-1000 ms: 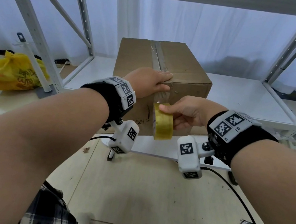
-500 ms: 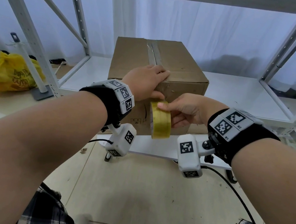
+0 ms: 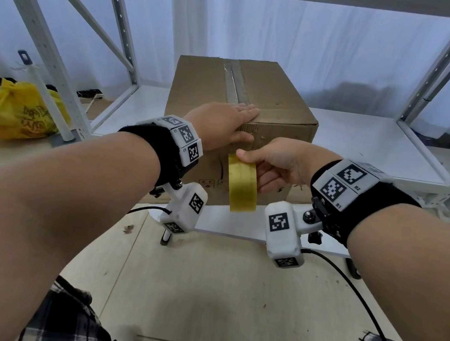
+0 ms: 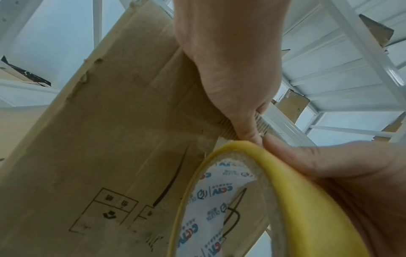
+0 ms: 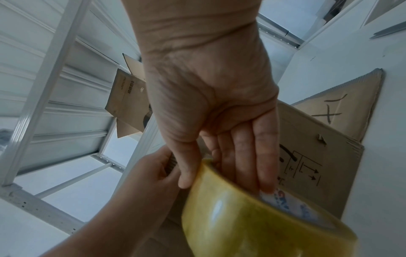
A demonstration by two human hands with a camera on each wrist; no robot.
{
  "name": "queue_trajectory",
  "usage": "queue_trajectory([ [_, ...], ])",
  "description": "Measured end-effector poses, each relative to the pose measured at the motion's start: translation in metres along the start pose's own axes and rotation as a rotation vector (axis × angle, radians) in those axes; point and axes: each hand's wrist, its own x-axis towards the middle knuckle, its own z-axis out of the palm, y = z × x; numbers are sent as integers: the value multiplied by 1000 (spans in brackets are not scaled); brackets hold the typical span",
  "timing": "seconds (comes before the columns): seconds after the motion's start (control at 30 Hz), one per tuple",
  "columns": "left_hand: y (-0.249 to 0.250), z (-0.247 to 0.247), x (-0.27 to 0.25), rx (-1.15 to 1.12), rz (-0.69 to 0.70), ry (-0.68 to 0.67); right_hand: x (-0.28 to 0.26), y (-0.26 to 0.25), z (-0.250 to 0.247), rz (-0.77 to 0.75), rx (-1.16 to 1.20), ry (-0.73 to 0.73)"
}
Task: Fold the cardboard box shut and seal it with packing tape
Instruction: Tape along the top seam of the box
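A closed brown cardboard box point(image 3: 280, 91) stands on a low white shelf board, with old tape along its top seam. My left hand point(image 3: 246, 121) lies over the box's near top edge, fingers flat on the top and thumb pressing the front face point(image 4: 248, 132). Just below it my right hand point(image 3: 258, 169) grips a yellow roll of packing tape point(image 3: 242, 184), thumb on the outer rim and fingers inside the core point(image 5: 248, 165). The roll hangs in front of the box's front face point(image 4: 110, 139). I see no free tape strip.
White metal racking point(image 3: 60, 63) frames the box, with uprights on both sides and a beam overhead. A yellow plastic bag point(image 3: 16, 114) lies on the floor at left. Black cables point(image 3: 358, 302) trail over the floor. Other cardboard boxes point(image 5: 127, 104) sit on a shelf above.
My left fingers have slid from curling over the front edge to lying flat further onto the box top. My right hand with the roll has stayed almost in place.
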Motion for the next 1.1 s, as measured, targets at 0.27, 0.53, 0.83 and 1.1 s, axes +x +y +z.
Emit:
queue_trajectory([
  [0.27,2,1,-3,39,-9,8,6,7,8,21,-120,57],
  [0.53,5,4,-3,89,-30,2,5,11,2,18,-12,-19],
  [0.83,-4,2,-2,20,-2,1,1,8,-15,-28,-72,143],
  [1.1,-14,0,-4,-52,42,26,13,-6,-41,-530,-450,954],
])
